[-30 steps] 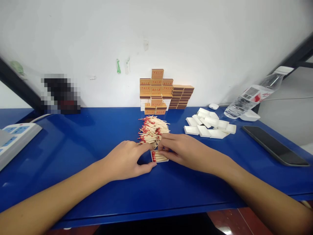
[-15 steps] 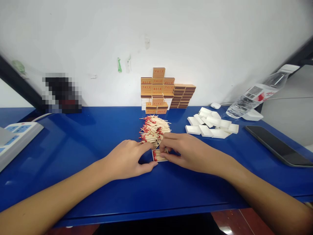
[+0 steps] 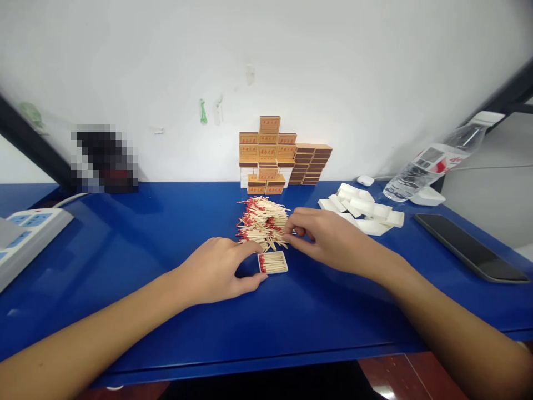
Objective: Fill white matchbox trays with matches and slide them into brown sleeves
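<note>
Relative to the earlier frames, the right hand [image 3: 318,236] has shifted from the small matchbox tray [image 3: 286,261] to the right edge of the match pile [image 3: 263,219]. Its grip is nearly closed at the fingertips; whether a match is held cannot be determined. The left hand [image 3: 216,270] holds the tray's left end, thumb and forefinger parted across its width. This tray lies at lower centre on the table [image 3: 250,333], containing matches with heads leftward. Open white trays [image 3: 373,227] lie right of centre; stacked matchboxes [image 3: 267,151] stand at upper centre, contents not visible.
</note>
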`<act>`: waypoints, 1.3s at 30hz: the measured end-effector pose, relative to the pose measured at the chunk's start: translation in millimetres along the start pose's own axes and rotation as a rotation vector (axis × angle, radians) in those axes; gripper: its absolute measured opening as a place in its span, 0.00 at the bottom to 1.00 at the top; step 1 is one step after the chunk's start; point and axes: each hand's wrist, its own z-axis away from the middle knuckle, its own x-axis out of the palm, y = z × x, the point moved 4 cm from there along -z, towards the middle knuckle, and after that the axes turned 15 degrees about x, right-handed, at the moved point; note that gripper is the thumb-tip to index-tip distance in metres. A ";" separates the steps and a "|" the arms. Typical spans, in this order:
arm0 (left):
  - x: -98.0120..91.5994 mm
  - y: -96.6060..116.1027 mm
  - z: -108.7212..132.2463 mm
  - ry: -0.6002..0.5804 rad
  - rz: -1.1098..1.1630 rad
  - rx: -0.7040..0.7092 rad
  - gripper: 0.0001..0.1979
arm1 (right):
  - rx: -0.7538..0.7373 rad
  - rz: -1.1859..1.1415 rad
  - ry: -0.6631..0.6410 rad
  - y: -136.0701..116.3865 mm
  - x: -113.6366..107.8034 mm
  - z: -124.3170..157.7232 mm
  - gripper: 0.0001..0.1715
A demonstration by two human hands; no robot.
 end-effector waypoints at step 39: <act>2.0 -4.4 -0.6 -0.054 0.017 -0.059 0.20 | -0.118 -0.131 -0.171 -21.2 12.1 10.5 0.07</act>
